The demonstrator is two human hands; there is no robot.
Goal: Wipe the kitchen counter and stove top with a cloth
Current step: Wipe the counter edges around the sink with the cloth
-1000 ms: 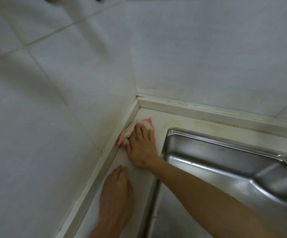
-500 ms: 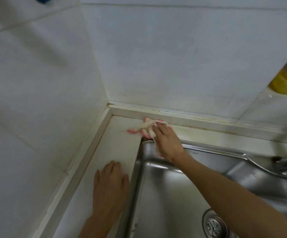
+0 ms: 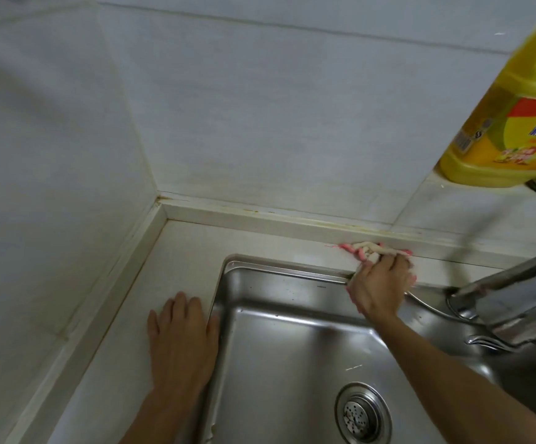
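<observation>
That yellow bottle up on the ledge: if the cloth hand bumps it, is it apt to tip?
Probably not easily. The yellow bottle looks broad at the base, tapers upward, and looks well filled, so likely heavy. Its smooth plastic may slide on the tiled ledge instead. The right hand with the cloth is well below it.

Your right hand (image 3: 380,282) grips a pink-and-white cloth (image 3: 369,249) on the counter strip (image 3: 292,245) betw. sink (image 3: 292,347) rim & back wall trim. Your left hand (image 3: 181,339) lies flat, fingers straight, on the counter left of the sink. Yellow bottle (image 3: 510,123) upper right; faucet (image 3: 516,290) at right; drain strainer (image 3: 362,416) low in the basin.
</observation>
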